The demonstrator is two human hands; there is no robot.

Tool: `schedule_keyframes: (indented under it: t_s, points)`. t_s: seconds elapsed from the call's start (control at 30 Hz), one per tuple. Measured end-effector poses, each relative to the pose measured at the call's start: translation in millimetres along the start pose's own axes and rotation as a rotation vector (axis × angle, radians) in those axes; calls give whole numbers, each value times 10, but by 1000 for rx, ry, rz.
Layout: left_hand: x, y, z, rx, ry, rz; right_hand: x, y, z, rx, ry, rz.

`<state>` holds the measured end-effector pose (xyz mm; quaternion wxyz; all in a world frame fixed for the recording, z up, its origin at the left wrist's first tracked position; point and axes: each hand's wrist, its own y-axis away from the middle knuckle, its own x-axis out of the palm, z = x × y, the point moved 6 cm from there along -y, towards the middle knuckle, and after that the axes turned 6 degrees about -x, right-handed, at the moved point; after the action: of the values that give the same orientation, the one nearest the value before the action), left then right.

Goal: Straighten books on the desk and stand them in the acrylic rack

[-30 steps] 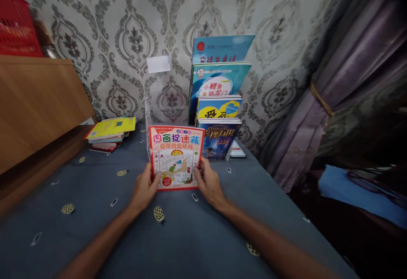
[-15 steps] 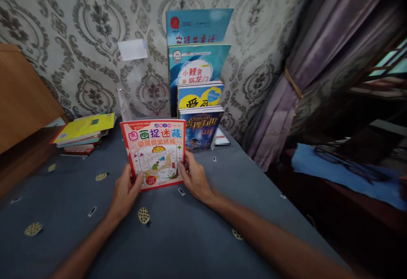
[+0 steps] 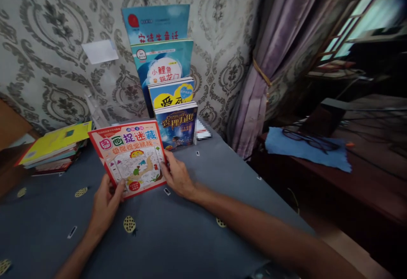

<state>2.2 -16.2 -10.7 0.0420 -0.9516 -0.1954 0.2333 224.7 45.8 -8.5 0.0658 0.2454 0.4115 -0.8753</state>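
- Left hand (image 3: 106,200) and right hand (image 3: 179,175) grip the red-bordered book (image 3: 140,168) by opposite edges, front-left of the dark blue book (image 3: 179,130).
- Seemingly, they're steadying it; the next move calls for even grips.

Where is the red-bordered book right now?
In the head view, the red-bordered book is left of centre, held between the left hand and the right hand, just left of the dark-blue book.
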Motion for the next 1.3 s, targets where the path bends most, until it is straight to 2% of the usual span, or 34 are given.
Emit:
schedule_keyframes:
  t_s: [0.5,0.83,1.3]
  points:
    - [-19,-7,-30,-26,7,-41,13,-22,3,23,-7,87]
    - [-34,-32,2,-39,3,-42,6,-28,12,6,-26,87]
    - [3,15,-105,-1,11,-13,-8,-10,4,6,-10,42]
